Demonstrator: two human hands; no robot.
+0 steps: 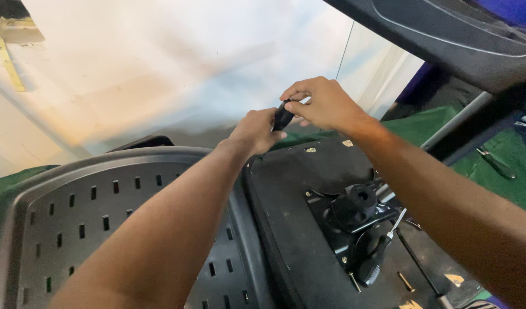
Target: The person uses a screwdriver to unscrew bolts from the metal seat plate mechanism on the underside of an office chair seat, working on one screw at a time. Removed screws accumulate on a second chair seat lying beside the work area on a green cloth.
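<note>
both hands meet above the far edge of an upturned office chair, and between them sits a small black knob (283, 116). the left hand (256, 130) is curled under and behind the knob, its fingers (272, 135) bent in and pressed against the lower part, so only the knuckles and thumb side show. the right hand (322, 103) comes over from above, wrist bent down, its fingers (295, 106) pinching the top of the knob between thumb and forefinger while the others fold loosely behind. both forearms reach forward from the bottom of the view, the left one crossing over the grey slotted chair back (97, 212), the right one passing above the black underside of the seat (308, 189). on that underside sits the black metal tilt mechanism (357, 209) with its round socket facing up, and a screwdriver (380, 252) with a black handle lies against it. a few brass-coloured screws (405, 281) lie near it. green cloth (503, 171) covers the table beyond.
</note>
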